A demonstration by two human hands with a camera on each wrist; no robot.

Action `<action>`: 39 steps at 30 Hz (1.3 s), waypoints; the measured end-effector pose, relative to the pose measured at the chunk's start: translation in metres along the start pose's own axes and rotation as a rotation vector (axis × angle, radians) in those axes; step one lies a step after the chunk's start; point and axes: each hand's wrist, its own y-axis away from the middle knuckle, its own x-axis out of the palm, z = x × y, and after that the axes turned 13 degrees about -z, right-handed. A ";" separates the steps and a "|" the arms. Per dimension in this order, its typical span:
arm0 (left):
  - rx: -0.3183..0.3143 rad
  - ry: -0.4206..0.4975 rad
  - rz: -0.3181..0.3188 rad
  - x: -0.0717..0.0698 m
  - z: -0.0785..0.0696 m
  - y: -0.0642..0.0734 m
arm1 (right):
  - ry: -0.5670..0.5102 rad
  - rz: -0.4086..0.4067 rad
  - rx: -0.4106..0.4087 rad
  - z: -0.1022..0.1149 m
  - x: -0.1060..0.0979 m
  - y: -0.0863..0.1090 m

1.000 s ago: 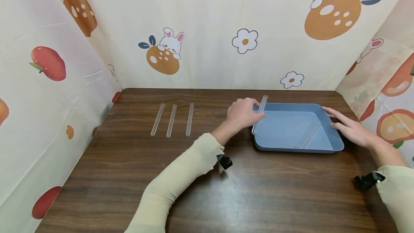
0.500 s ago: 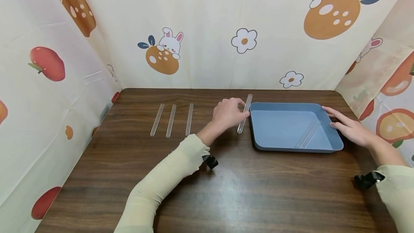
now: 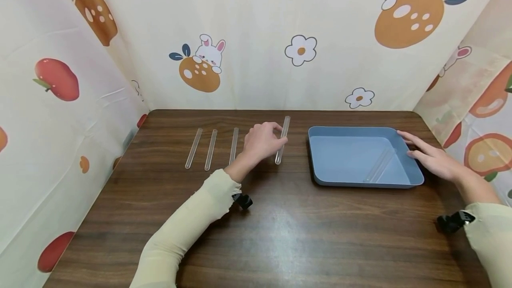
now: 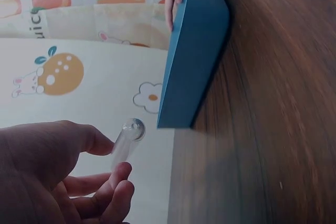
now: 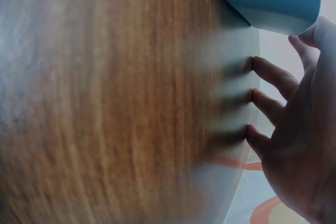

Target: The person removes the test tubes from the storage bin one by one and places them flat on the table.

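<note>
My left hand [image 3: 261,142] pinches a clear test tube [image 3: 286,126] between thumb and fingers, tilted over the table left of a blue tray [image 3: 352,132]. The tube's rounded end [image 4: 134,128] faces the camera in the left wrist view. At the tray's right side, my right hand [image 3: 434,159] rests with its fingers spread. In the right wrist view, thumb and forefinger are at the tray's corner and the other fingertips [image 5: 252,96] touch the table. Inside the tray, clear tube shapes [image 3: 378,166] lie aslant, hard to make out against the blue.
On the left part of the wooden table [image 3: 296,234] lie three more clear test tubes, a left one [image 3: 194,148], a middle one [image 3: 211,150] and a right one [image 3: 234,143] partly behind my left hand. A patterned curtain [image 3: 256,79] stands along the back and sides.
My left hand has moved left with the test tube, from over the tray's left edge to the table beside it. The right hand has stayed at the tray.
</note>
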 end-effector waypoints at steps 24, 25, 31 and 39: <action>-0.065 -0.102 -0.027 -0.022 0.048 -0.002 | -0.012 -0.018 -0.011 0.001 0.001 0.001; -0.065 -0.110 -0.023 -0.021 0.049 -0.002 | -0.012 -0.017 -0.011 0.001 0.002 0.001; -0.049 -0.168 -0.001 -0.014 0.053 -0.001 | -0.023 -0.028 -0.020 0.000 0.003 0.001; -0.056 -0.194 0.017 -0.009 0.058 -0.002 | -0.013 -0.003 -0.004 0.000 0.000 0.000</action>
